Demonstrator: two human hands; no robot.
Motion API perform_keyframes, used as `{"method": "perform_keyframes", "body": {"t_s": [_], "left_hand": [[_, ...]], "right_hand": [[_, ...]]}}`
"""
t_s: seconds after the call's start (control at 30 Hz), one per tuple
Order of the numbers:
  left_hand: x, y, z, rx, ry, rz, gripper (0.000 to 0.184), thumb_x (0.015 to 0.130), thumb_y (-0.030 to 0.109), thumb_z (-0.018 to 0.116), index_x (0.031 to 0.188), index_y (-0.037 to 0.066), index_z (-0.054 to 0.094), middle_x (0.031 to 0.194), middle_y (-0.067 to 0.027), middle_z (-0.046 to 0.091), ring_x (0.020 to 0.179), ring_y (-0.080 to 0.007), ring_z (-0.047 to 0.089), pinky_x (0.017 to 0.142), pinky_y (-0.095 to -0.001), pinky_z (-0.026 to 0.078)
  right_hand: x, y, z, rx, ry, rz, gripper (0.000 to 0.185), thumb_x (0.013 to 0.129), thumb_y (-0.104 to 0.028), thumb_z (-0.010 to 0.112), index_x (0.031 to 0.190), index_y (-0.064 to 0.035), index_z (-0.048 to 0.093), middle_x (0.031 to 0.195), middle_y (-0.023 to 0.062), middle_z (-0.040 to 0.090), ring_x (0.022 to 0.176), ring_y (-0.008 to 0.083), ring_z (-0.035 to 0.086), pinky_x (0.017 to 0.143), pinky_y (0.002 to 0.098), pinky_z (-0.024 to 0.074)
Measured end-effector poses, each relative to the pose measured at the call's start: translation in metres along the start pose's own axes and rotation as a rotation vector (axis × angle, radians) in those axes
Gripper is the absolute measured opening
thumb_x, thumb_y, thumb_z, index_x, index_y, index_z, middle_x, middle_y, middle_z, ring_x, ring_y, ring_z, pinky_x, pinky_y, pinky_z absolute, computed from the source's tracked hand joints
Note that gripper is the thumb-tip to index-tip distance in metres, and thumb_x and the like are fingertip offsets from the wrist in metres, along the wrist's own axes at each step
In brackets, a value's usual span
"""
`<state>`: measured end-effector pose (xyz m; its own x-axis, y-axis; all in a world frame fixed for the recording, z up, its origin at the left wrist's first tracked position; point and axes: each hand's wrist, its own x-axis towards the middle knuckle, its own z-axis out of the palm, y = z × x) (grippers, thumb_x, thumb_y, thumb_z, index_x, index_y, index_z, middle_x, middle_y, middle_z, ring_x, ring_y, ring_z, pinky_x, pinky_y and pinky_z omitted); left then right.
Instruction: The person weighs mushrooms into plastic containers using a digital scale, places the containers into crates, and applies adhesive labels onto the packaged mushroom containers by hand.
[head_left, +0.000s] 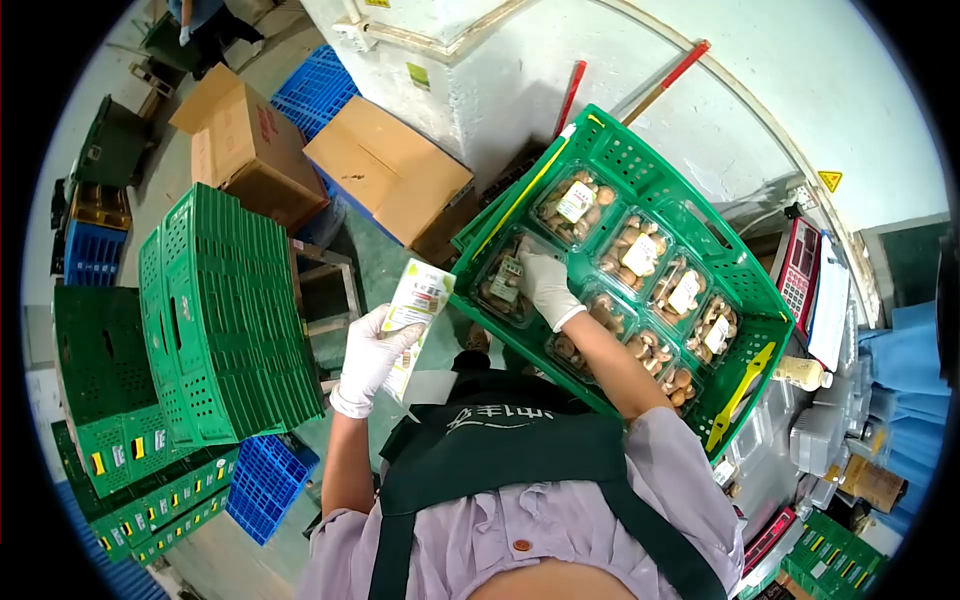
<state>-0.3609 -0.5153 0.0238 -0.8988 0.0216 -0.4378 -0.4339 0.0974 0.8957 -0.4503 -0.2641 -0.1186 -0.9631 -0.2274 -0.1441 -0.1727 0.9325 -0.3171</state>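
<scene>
Left hand (370, 358): gloved, pinching printed label strip (420, 293). Right hand (550, 290): gloved, at labelled mushroom punnet (492, 292) in green crate (655, 165); grip unclear.

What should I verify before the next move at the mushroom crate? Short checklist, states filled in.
1. Label strip gripped in the left hand: ok.
2. Right hand at the labelled pack in the crate's near left corner: ok.
3. That pack's label pressed flat: cannot tell, too small to judge.
4. Far-row packs labelled: ok, all four show one.
5. Two near-row packs at the right end labelled: not ok, no label visible from here.
6. Pack partly behind the right forearm labelled: cannot tell, arm covers part.
</scene>
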Motion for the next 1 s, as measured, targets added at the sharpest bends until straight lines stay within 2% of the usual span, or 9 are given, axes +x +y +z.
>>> {"method": "perform_keyframes", "body": {"t_s": [0.13, 0.3, 0.37, 0.43, 0.47, 0.6, 0.7, 0.77, 1.0], "left_hand": [[0.004, 0.009, 0.016, 0.161, -0.039, 0.139, 0.027, 0.076, 0.007, 0.068, 0.101, -0.002, 0.06, 0.082, -0.0066, 0.065, 0.067, -0.0052, 0.057, 0.059, -0.0205, 0.046], [0.018, 0.017, 0.048, 0.338, -0.23, 0.241, 0.032, 0.076, 0.01, 0.067, 0.105, -0.001, 0.059, 0.085, -0.0118, 0.067, 0.073, -0.0125, 0.062, 0.067, -0.0261, 0.049], [0.025, 0.018, 0.072, 0.427, -0.269, 0.249, 0.032, 0.076, 0.01, 0.066, 0.106, 0.0, 0.058, 0.085, -0.0116, 0.066, 0.076, -0.0153, 0.063, 0.07, -0.0276, 0.049], [0.035, 0.007, 0.098, 0.243, -0.159, 0.732, 0.032, 0.077, 0.01, 0.066, 0.106, 0.0, 0.058, 0.082, -0.0109, 0.066, 0.076, -0.0161, 0.063, 0.07, -0.0277, 0.049], [0.034, 0.008, 0.103, 0.077, -0.263, 0.491, 0.028, 0.076, 0.01, 0.067, 0.101, -0.001, 0.06, 0.076, -0.0102, 0.065, 0.07, -0.0148, 0.062, 0.067, -0.0274, 0.049], [0.037, -0.001, 0.123, 0.124, -0.247, 0.195, 0.023, 0.074, 0.013, 0.07, 0.09, -0.002, 0.063, 0.07, -0.0115, 0.063, 0.062, -0.01, 0.057, 0.061, -0.0269, 0.048], [0.029, 0.01, 0.126, 0.401, -0.379, 0.249, 0.029, 0.072, 0.02, 0.073, 0.089, -0.001, 0.062, 0.07, -0.0131, 0.062, 0.062, -0.0097, 0.056, 0.06, -0.0266, 0.047], [0.032, 0.003, 0.118, 0.424, -0.44, 0.24, 0.032, 0.07, 0.022, 0.074, 0.089, -0.002, 0.062, 0.072, -0.0125, 0.063, 0.063, -0.0088, 0.057, 0.06, -0.0258, 0.047], [0.037, 0.013, 0.097, 0.199, -0.366, 0.127, 0.025, 0.074, 0.009, 0.07, 0.093, -0.004, 0.062, 0.081, -0.0051, 0.065, 0.07, -0.0053, 0.058, 0.063, -0.0202, 0.047]], "right_hand": [[0.006, 0.004, -0.005, -0.146, 0.119, 0.147, 0.043, 0.071, -0.034, 0.07, 0.099, -0.0061, 0.053, 0.075, 0.0145, 0.061, 0.077, 0.03, 0.063, 0.058, 0.037, 0.0518], [-0.043, -0.009, -0.11, 1.098, -0.136, -0.038, 0.027, 0.082, -0.021, 0.063, 0.101, -0.0024, 0.059, 0.086, 0.0059, 0.065, 0.067, 0.0129, 0.06, 0.058, 0.0243, 0.0482], [-0.07, -0.019, -0.13, 0.958, -0.218, -0.075, 0.018, 0.079, -0.01, 0.067, 0.093, -0.0012, 0.062, 0.076, 0.0017, 0.063, 0.062, 0.0058, 0.053, 0.056, 0.0225, 0.0446], [-0.087, -0.022, -0.121, 0.734, 0.003, -0.107, 0.017, 0.079, -0.015, 0.067, 0.081, 0.0004, 0.06, 0.065, 0.0133, 0.058, 0.055, 0.0162, 0.056, 0.054, 0.0281, 0.0458], [-0.094, -0.025, -0.123, 0.694, 0.061, -0.071, 0.016, 0.08, -0.016, 0.065, 0.079, -0.0016, 0.06, 0.062, 0.015, 0.055, 0.054, 0.024, 0.055, 0.052, 0.0294, 0.045], [-0.113, -0.007, -0.124, 0.465, 0.18, 0.109, 0.019, 0.082, -0.024, 0.063, 0.08, -0.0049, 0.064, 0.064, 0.0132, 0.058, 0.059, 0.0267, 0.06, 0.053, 0.0314, 0.046], [-0.117, 0.041, -0.124, 0.535, 0.447, 0.071, 0.025, 0.085, -0.027, 0.059, 0.082, -0.0037, 0.066, 0.068, 0.0126, 0.063, 0.058, 0.0205, 0.06, 0.054, 0.0305, 0.0455], [-0.115, 0.081, -0.131, 0.631, 0.45, 0.5, 0.025, 0.083, -0.027, 0.061, 0.083, -0.0029, 0.067, 0.072, 0.0096, 0.066, 0.059, 0.0151, 0.06, 0.055, 0.0301, 0.0459], [-0.138, 0.097, -0.052, 0.39, -0.128, 0.466, 0.04, 0.064, -0.037, 0.076, 0.087, -0.0049, 0.067, 0.076, 0.0153, 0.065, 0.069, 0.0247, 0.063, 0.067, 0.0341, 0.0495]]}}
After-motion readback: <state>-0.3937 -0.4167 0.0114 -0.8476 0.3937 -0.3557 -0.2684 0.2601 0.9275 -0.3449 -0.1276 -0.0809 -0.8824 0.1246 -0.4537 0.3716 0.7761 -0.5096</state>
